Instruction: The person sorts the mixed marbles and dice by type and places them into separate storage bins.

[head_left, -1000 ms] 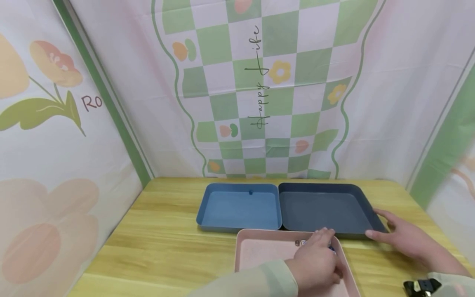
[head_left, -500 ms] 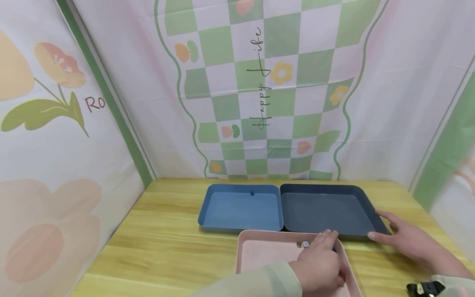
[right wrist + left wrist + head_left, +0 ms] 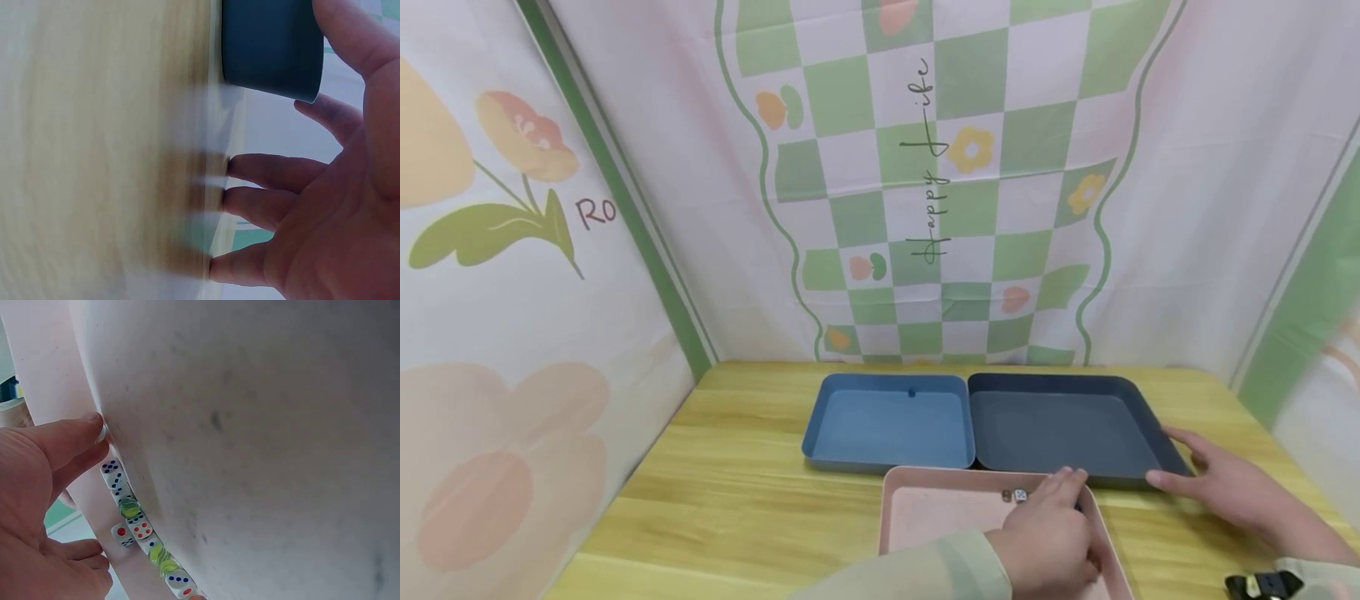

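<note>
My left hand (image 3: 1047, 537) reaches into the right part of a pink tray (image 3: 925, 510). In the left wrist view its thumb and forefinger pinch a small pale piece (image 3: 103, 432), mostly covered by the fingertips. Below them, white dice (image 3: 111, 467) and green-yellow glass marbles (image 3: 129, 508) line the tray wall. The head view shows a white die (image 3: 1020, 495) and a small brown piece (image 3: 1007, 496) left of the fingers. My right hand (image 3: 1232, 487) touches the near right corner of a dark navy tray (image 3: 1075, 425), thumb and forefinger spread around it, other fingers extended to the table.
A blue tray (image 3: 887, 429) stands left of the navy one, a small dark blue thing (image 3: 912, 392) at its back wall. The pink tray lies in front of both. Wooden tabletop (image 3: 722, 500) extends to the left. A patterned curtain (image 3: 970, 208) hangs behind the table.
The view has shifted slightly. My left fingers have edged a little to the right and the white die shows more fully. My right hand keeps its place at the navy tray's corner.
</note>
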`<state>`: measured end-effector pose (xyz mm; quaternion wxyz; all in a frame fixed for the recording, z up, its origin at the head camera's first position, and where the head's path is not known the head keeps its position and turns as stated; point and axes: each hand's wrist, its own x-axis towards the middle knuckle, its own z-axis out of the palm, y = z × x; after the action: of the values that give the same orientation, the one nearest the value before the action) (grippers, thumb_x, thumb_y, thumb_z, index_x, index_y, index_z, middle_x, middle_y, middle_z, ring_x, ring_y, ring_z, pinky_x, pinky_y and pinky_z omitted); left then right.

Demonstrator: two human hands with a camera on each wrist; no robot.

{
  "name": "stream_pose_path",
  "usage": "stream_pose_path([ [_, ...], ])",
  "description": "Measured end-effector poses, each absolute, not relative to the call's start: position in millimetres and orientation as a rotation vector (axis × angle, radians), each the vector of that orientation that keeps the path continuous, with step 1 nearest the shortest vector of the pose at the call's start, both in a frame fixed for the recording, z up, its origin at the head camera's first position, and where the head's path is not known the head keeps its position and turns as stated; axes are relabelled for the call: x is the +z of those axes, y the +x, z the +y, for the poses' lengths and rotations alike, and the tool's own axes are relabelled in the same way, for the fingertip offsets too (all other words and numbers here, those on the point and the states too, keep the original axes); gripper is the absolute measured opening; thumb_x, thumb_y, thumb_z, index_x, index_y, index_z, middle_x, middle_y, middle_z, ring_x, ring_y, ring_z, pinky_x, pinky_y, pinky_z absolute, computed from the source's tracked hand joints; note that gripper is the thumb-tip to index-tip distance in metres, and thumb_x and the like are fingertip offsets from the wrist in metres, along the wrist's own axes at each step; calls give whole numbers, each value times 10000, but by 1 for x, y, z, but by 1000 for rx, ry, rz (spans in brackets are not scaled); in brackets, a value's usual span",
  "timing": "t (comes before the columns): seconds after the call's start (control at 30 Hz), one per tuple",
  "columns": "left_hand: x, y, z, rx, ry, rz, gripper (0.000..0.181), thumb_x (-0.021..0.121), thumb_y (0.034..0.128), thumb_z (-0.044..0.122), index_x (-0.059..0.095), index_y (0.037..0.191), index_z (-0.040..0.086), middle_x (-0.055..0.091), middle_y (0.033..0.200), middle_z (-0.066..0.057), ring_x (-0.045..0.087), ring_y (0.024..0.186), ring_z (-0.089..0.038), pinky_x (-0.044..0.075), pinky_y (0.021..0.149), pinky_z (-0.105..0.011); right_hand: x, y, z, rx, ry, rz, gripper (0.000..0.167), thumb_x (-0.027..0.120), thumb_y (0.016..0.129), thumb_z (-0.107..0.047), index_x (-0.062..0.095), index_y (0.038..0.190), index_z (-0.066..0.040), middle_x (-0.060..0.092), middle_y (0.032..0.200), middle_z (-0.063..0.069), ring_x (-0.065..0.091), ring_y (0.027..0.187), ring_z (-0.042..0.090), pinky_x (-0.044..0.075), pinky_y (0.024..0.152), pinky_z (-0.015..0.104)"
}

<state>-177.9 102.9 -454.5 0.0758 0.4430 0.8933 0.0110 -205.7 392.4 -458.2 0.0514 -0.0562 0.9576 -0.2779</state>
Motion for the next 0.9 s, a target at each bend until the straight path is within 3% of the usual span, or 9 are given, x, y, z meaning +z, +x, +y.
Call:
stream_pose_path([
  [0.37,-451,-181,100,159,1312,2658,133,646,956,422,751,1015,477,179,1615,54,20,1465,-42,25,1136,-169,-460,-206,393,-858,-168,2904,964,641,941,-527,195,1525,97,301,1322,536,338,1173,702,385,842,736],
  [0.5,-449,-180,97,177,1335,2651,143,651,955,404,755,1031,467,240,1591,61,55,1461,-38,32,1132,-162,-460,-204,391,-858,-180,2920,949,664,936,-499,217,1513,108,304,1322,533,342,1169,703,377,844,741],
  [0.67,-443,-181,92,246,1340,2618,166,635,976,360,765,1031,448,419,1464,165,73,1440,2,71,1131,-171,-460,-204,390,-837,-197,2947,906,659,951,-464,233,1502,116,331,1295,536,365,1148,704,376,834,748],
  [0.77,-437,-184,90,269,1359,2631,166,640,974,356,776,974,453,589,1208,277,112,1417,27,100,1120,-174,-460,-204,391,-832,-191,2953,914,661,946,-475,234,1505,108,342,1288,535,368,1153,701,376,830,751],
  [0.9,-432,-188,86,231,1429,2669,163,635,976,376,778,953,451,609,837,368,199,1381,40,73,1093,-147,-461,-205,392,-826,-186,2957,939,661,935,-505,232,1511,100,343,1290,533,370,1154,699,370,823,761],
])
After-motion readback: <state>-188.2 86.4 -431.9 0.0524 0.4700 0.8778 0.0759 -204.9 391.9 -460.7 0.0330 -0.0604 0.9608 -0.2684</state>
